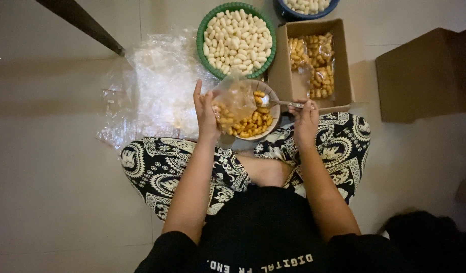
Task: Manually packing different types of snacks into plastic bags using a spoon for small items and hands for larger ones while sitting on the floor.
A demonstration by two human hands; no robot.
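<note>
My left hand (205, 111) holds a small clear plastic bag (234, 101) upright, partly filled with golden fried snacks. My right hand (305, 117) grips a metal spoon (273, 102) whose bowl reaches toward the bag's mouth. Under both sits a shallow bowl (274, 117) of the same golden snacks, resting on the floor between my crossed legs in patterned black-and-white trousers.
A green basket (200, 31) of pale white pieces stands behind the bowl. An open cardboard box (288, 76) to the right holds filled snack bags. A blue bowl (286, 10), a heap of clear bags (152, 86), another cardboard box (425, 71) and a dark table leg (86, 23) surround me.
</note>
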